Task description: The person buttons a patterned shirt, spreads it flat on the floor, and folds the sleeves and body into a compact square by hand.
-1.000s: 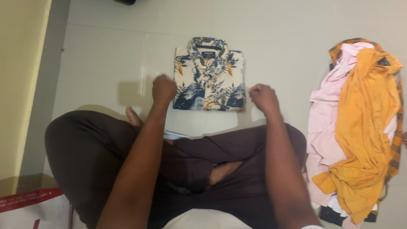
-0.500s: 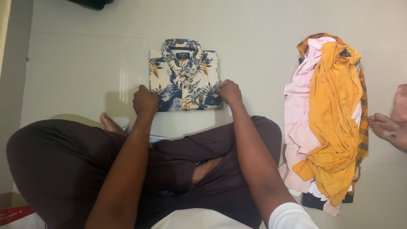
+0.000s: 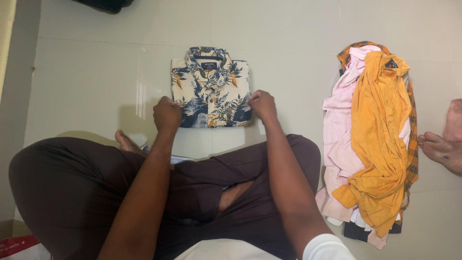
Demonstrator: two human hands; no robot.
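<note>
The pale tiled floor (image 3: 96,77) fills the view, and the person sits cross-legged on it in dark brown trousers (image 3: 72,192). To the right lies a heap of clothes (image 3: 375,139): a mustard-yellow garment on top, pink cloth under it, and a checked piece at the edges. Another person's bare feet (image 3: 445,144) show at the right border, well apart from the work.

Straight ahead of the knees lies the folded shirt (image 3: 211,86), cream with dark blue and orange leaves, collar pointing away from the person and buttons facing up. Its long axis runs away from the body, and its near edge lies crosswise, just beyond the shins. The 2 hands sit at the 2 near corners, equally close, 1 on each side.

The left hand (image 3: 167,114) is curled into a loose fist, fingers tucked under at the shirt's near left corner; it looks to be pinching the fabric edge, though the fingertips are hidden. The right hand (image 3: 262,105) is curled the same way at the near right corner, knuckles up. Both forearms reach straight forward from the body, roughly parallel, wrists low over the floor.
</note>
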